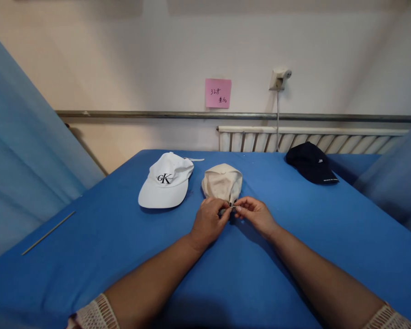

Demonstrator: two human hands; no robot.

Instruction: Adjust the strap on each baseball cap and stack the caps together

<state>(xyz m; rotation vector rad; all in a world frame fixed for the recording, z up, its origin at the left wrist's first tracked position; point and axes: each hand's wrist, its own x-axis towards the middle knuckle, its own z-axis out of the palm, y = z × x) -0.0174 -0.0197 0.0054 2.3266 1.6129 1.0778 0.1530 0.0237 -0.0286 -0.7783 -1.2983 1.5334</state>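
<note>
A beige cap [222, 180] lies on the blue-covered table, its near edge between my two hands. My left hand [210, 219] is closed in a pinch at that edge, with a small dark piece showing under its fingers. My right hand [255, 214] pinches a thin, light strap end beside my left fingertips. The fingers hide most of the strap and any buckle. Left of the beige cap sits a white cap [169, 178] with black letters on its front, its brim toward me and a strap sticking out behind.
A dark navy cap [311, 162] rests at the back right. On the left lies a thin stick [48, 233]. Blue curtains [23, 137] hang at both sides. A metal rail [140, 114], a radiator [315, 139] and a plugged socket [278, 80] are along the wall.
</note>
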